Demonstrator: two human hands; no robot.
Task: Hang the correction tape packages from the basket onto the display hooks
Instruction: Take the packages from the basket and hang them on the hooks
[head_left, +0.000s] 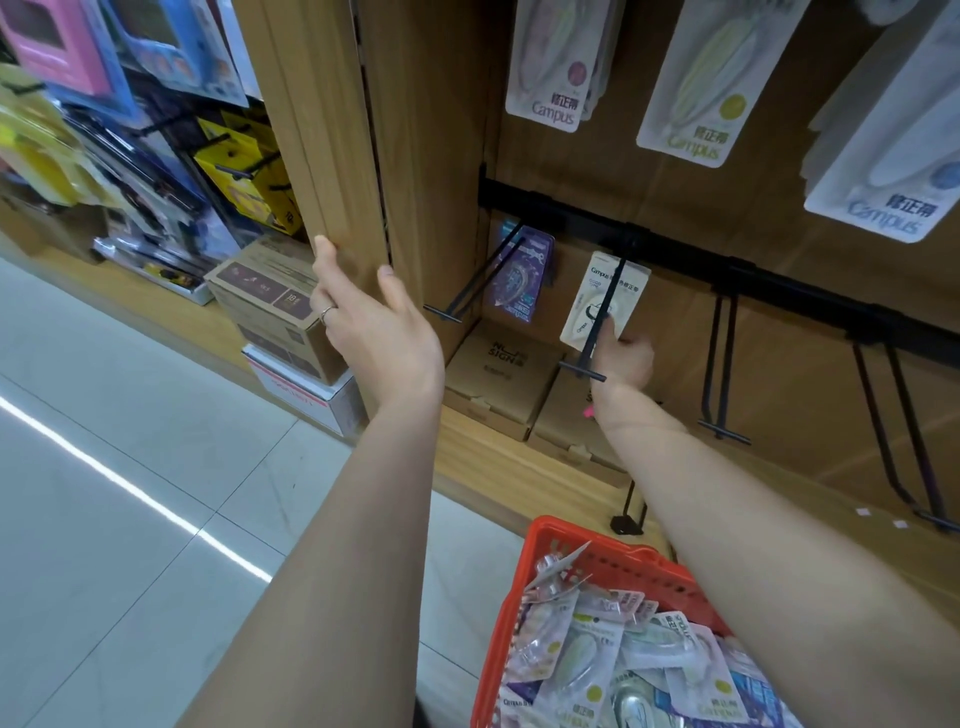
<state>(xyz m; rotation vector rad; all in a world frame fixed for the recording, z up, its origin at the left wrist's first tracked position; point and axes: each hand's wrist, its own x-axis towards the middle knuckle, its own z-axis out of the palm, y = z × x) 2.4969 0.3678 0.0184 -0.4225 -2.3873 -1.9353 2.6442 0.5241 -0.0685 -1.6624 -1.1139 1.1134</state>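
Note:
A white correction tape package (602, 299) hangs far back on a black double-prong hook (597, 332), and my right hand (626, 358) holds its lower edge from below. My left hand (374, 322) rests against the edge of the wooden side panel (332, 156), fingers straight. A purple package (522, 273) hangs on the hook to the left. The red basket (597, 566) at the bottom holds several loose correction tape packages (613, 660).
Empty black hooks (722, 364) jut from the rail (675, 254) to the right. Larger Campus packages (696, 78) hang above. Brown boxes (501, 374) sit on the lower shelf, cartons (275, 306) stand on the floor at left, and the tiled floor (130, 493) lies at left.

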